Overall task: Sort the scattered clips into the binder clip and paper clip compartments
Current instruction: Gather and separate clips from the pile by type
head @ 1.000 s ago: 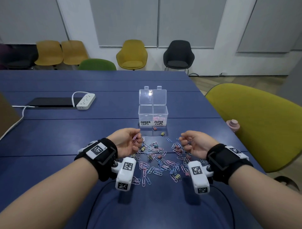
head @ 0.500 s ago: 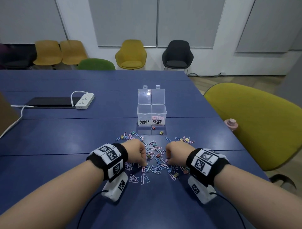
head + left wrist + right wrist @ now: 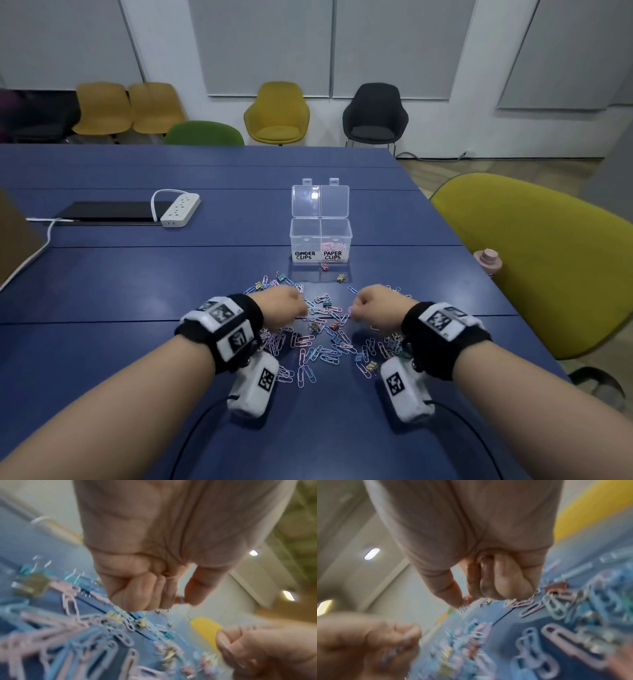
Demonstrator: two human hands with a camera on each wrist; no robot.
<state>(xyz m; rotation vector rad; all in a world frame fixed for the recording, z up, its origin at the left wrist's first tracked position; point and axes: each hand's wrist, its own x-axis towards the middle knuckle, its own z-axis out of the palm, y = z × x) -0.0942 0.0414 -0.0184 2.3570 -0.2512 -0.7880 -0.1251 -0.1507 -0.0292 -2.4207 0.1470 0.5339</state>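
Note:
Pink and blue paper clips [image 3: 322, 342] and a few small binder clips [image 3: 327, 303] lie scattered on the blue table [image 3: 137, 291]. Behind them stands a clear two-part box [image 3: 320, 236] with its lids up. The side labelled PAPER CLIPS [image 3: 335, 247] holds pink clips; I see nothing in the BINDER CLIPS side [image 3: 305, 245]. My left hand [image 3: 301, 313] hovers knuckles-up over the pile. Its curled fingers [image 3: 137, 588] hold paper clips [image 3: 171, 578]. My right hand [image 3: 354, 310] is curled the same way, thumb and forefinger [image 3: 453, 596] pinching something small and blurred.
A white power strip [image 3: 180, 209] and a dark flat device [image 3: 106, 212] lie at the back left. A yellow-green chair [image 3: 548, 274] stands close to the table's right edge, beside a small pink bottle top [image 3: 488, 260]. More chairs line the far wall.
Both hands have turned from palms-inward to knuckles-up, come down over the pile and drawn closer together, fingers curled throughout.

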